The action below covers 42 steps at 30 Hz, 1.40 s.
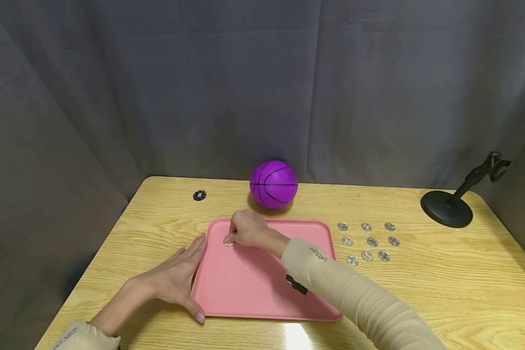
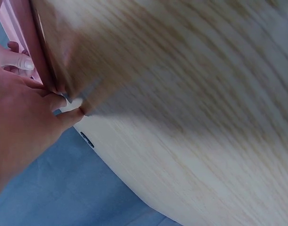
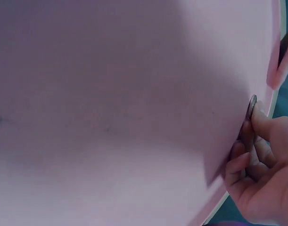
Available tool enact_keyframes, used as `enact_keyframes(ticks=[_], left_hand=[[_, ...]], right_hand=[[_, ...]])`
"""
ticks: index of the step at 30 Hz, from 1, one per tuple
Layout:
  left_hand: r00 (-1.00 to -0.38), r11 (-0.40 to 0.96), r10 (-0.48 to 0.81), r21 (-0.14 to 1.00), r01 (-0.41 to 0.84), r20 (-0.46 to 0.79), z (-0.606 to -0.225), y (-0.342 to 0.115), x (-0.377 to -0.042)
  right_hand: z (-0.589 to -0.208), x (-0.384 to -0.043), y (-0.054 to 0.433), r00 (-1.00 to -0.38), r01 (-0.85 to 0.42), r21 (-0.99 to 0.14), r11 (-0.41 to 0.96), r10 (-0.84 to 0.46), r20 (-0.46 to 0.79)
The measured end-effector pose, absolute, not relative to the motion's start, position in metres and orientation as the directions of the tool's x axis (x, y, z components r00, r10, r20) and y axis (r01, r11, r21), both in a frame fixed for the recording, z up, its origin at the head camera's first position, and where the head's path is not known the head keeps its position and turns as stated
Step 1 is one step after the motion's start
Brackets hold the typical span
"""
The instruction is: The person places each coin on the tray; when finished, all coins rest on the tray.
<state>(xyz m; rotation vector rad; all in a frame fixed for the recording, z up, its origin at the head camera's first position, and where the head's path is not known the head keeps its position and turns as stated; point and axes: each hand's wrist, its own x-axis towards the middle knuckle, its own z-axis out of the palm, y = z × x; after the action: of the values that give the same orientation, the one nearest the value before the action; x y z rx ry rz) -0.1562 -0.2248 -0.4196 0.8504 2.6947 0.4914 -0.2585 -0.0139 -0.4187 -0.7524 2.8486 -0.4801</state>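
Observation:
A pink rectangular tray (image 1: 249, 287) lies on the wooden table. Over its far left part, my right hand (image 1: 248, 228) pinches a silver coin (image 3: 251, 107) between thumb and fingers, close above the tray's floor; in the head view the coin shows just under the fingertips. My left hand (image 1: 175, 274) rests against the tray's left edge, fingers stretched along the side and thumb at the near left corner. In the left wrist view, the left fingers (image 2: 68, 118) reach along the outside of the tray's rim.
Several silver coins (image 1: 372, 242) lie in rows right of the tray. Behind it sits a purple basketball (image 1: 273, 184). A black poker chip (image 1: 199, 195) lies at the back left, and a black stand (image 1: 447, 209) at the back right. Grey curtains (image 1: 227, 97) surround the table.

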Motion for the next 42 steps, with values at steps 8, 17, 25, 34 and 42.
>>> enact_keyframes(ticks=[8, 17, 25, 34, 42], left_hand=[[-0.792, 0.773, 0.589, 0.398, 0.494, -0.162, -0.420, -0.224, -0.155], [-0.793, 0.775, 0.587, 0.392, 0.495, -0.160, -0.419, -0.228, -0.156], [-0.790, 0.769, 0.595, 0.393, 0.504, -0.151, -0.421, -0.224, -0.157], [-0.790, 0.768, 0.593, 0.402, 0.498, -0.154, -0.420, -0.227, -0.157], [-0.784, 0.761, 0.600, 0.415, 0.498, -0.160, -0.420, -0.227, -0.159]], right_hand=[[-0.420, -0.256, -0.008, -0.862, -0.478, -0.379, 0.793, -0.506, 0.028], [-0.388, -0.232, 0.091, -0.803, -0.596, -0.404, 0.694, -0.528, 0.276], [-0.370, -0.214, 0.260, -0.894, -0.448, -0.339, 0.827, -0.410, 0.180], [-0.413, -0.185, 0.334, -0.905, -0.411, -0.320, 0.854, -0.424, 0.031], [-0.421, -0.185, 0.317, -0.914, -0.406, -0.303, 0.862, -0.387, 0.123]])
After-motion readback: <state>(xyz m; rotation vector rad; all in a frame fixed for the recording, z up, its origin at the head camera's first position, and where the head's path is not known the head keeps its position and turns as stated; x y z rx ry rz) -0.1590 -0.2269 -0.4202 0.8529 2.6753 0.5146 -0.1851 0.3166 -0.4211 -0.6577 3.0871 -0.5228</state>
